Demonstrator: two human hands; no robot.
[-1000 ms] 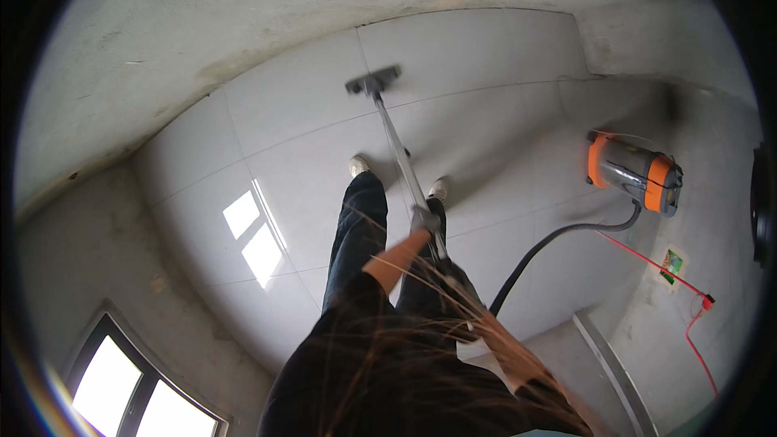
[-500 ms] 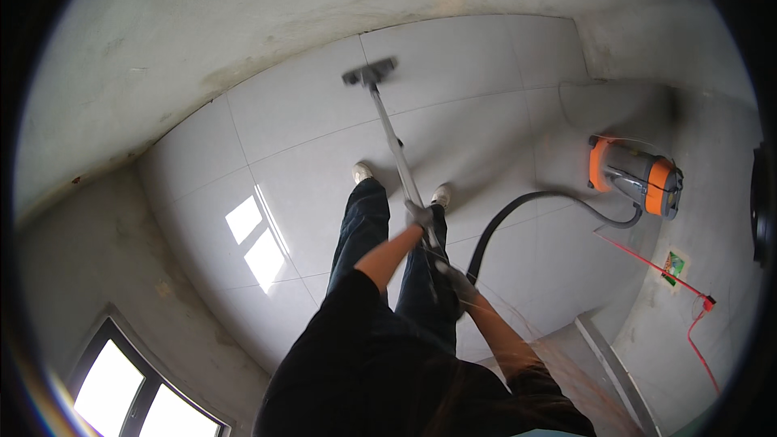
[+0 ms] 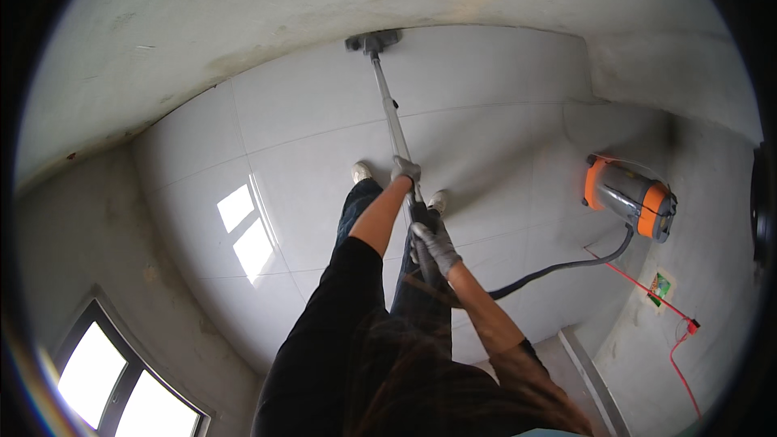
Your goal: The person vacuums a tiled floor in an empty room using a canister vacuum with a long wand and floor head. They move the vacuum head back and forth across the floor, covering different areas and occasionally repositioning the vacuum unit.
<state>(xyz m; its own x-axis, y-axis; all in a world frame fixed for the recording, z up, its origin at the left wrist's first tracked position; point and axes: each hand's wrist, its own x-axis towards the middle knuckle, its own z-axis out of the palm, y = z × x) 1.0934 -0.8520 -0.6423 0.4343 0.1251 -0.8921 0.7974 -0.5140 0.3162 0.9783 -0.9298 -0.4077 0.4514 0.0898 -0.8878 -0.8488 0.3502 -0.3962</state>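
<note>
Gloved, my left hand and right hand close round the wand, nozzle at the wall ahead of them; how much floor is covered, I can't tell.

A dark-framed window (two bright panes) sits in a stained grey wall.

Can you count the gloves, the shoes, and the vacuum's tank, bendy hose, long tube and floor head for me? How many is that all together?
Gloves: 2
Shoes: 2
Vacuum tank: 1
Bendy hose: 1
Long tube: 1
Floor head: 1
Total: 8
</note>
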